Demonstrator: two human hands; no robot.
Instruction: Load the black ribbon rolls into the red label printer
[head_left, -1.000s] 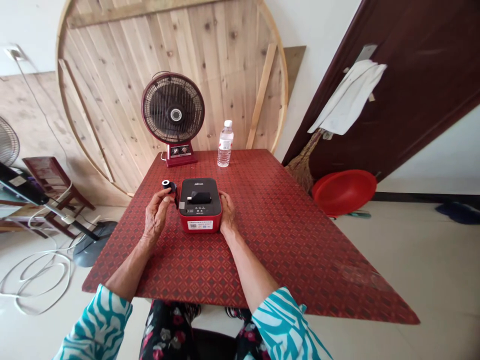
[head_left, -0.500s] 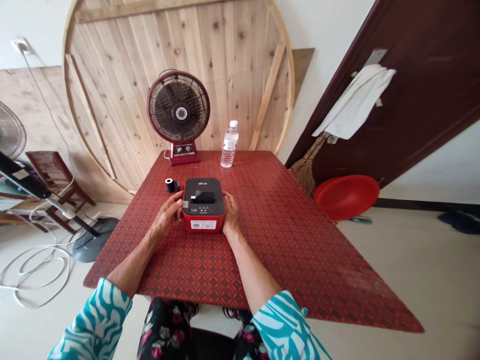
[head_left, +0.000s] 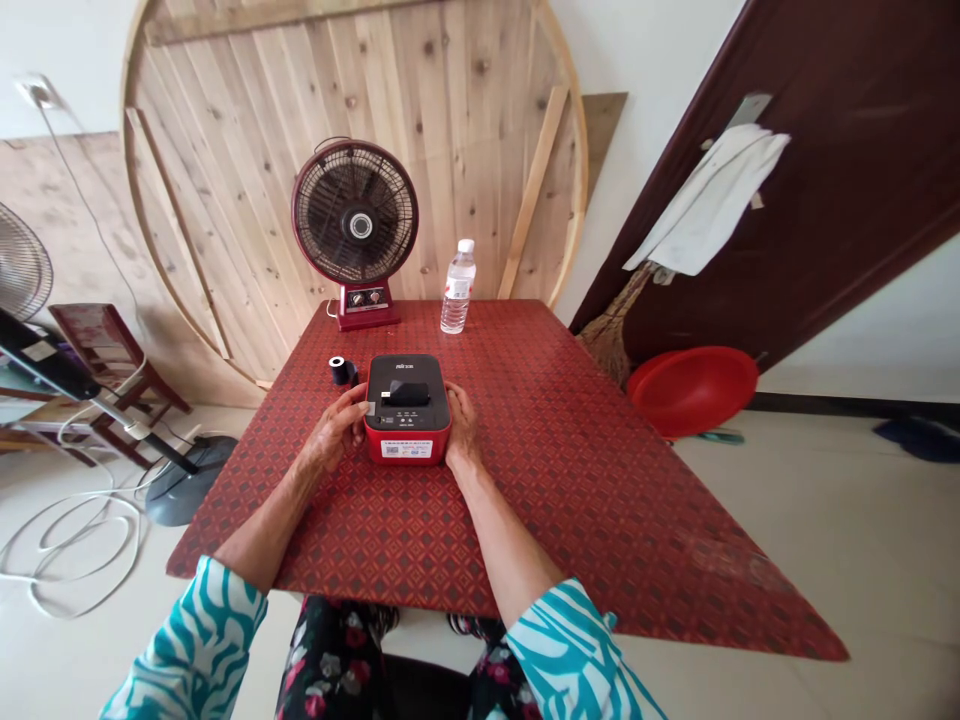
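Note:
A small box-shaped printer (head_left: 409, 380) with a black lid and a red lower body rests on the table in front of me. A dark strip or small block (head_left: 409, 393) lies across the slot in its lid. At the printer's left side is my left hand (head_left: 335, 430), fingers bent and pressed to the front left edge. My right hand (head_left: 463, 425) is wrapped along the right side, with its fingertips partly hidden. Between them the two hands clasp the printer. Just behind my left hand stands a black roll (head_left: 339, 371) with a white core, a dark piece beside it.
The table (head_left: 570, 480) has a red patterned cover. At its back stand a dark red fan (head_left: 356, 225) and a water bottle (head_left: 458, 288). Left on the floor are a standing fan's base (head_left: 191, 480) and coiled cable (head_left: 82, 540). A red basin (head_left: 694, 390) and broom (head_left: 611, 330) are right.
The view has shifted very slightly. My left fingers have moved a little at the printer's front left edge; the printer and right hand stay in place.

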